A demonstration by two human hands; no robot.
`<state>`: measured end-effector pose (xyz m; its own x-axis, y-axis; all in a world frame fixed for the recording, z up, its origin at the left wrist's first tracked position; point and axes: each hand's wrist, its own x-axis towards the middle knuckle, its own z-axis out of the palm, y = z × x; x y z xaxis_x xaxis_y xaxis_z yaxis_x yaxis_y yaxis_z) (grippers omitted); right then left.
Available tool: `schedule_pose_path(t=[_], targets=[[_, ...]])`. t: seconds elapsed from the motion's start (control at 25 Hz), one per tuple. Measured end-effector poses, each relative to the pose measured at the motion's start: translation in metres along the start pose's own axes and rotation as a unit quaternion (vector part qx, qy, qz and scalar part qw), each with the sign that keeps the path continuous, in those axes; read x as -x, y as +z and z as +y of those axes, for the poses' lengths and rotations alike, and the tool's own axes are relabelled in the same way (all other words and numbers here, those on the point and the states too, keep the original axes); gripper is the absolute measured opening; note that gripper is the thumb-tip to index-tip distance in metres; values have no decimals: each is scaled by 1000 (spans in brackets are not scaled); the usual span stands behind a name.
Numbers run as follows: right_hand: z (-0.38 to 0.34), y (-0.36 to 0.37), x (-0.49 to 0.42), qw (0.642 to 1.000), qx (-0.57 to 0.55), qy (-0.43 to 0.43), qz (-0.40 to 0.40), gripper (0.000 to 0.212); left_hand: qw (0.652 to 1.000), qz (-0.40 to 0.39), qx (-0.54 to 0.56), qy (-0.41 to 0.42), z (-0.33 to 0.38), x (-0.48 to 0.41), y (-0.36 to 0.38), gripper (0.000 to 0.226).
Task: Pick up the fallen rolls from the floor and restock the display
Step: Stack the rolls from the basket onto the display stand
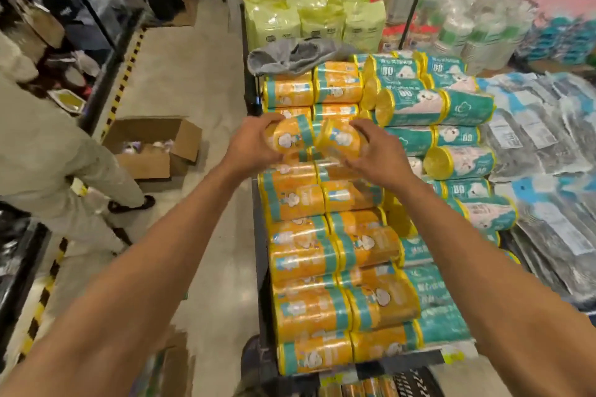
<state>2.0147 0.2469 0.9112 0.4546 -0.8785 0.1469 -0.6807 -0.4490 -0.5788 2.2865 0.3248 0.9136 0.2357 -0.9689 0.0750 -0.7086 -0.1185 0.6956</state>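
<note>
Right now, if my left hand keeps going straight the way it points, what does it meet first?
Your left hand, gripping an orange roll, points toward the stacked orange rolls just beyond; it would likely meet those first, though its height above them is unclear.

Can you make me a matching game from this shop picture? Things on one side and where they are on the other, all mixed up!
Things
1. grey cloth
2. cardboard box
3. teal rolls
4. orange roll

Places
A. on the floor, left of the stacked orange rolls
B. gripped in the left hand
C. lying at the far end of the stacked orange rolls
D. piled just right of the stacked orange rolls

Pairs: 1-C, 2-A, 3-D, 4-B
</note>
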Motion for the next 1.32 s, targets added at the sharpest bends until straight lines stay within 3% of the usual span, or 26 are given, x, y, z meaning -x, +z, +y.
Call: schedule_pose_path(t=[0.12, 0.32, 0.48, 0.64, 0.88, 1.0, 1.12, 1.32], targets=[[14, 14, -56, 994, 91, -58, -29, 77, 994, -11, -99, 35, -14, -51, 8, 84], [32, 50, -105, 980, 172, -97, -40, 61, 987, -41, -129, 87, -53, -97, 23, 84], [38, 63, -126, 983, 162, -81, 17, 73, 985, -26, -125, 113, -72, -129, 29, 80], [48, 70, -151, 978, 190, -82, 24, 74, 981, 2, -146, 124, -75, -147, 38, 76], [51, 73, -149, 988, 131, -65, 41, 74, 989, 43, -59, 129, -86, -138, 47, 71], [41, 73, -116, 991, 108, -37, 71, 72, 986, 79, -56, 137, -80, -111, 43, 69], [24, 64, -43, 993, 53, -34, 98, 58, 991, 61, -65, 105, -62, -50, 38, 70], [21, 40, 158, 993, -10, 6, 119, 57, 995, 56, -73, 38, -16, 142, 57, 61]])
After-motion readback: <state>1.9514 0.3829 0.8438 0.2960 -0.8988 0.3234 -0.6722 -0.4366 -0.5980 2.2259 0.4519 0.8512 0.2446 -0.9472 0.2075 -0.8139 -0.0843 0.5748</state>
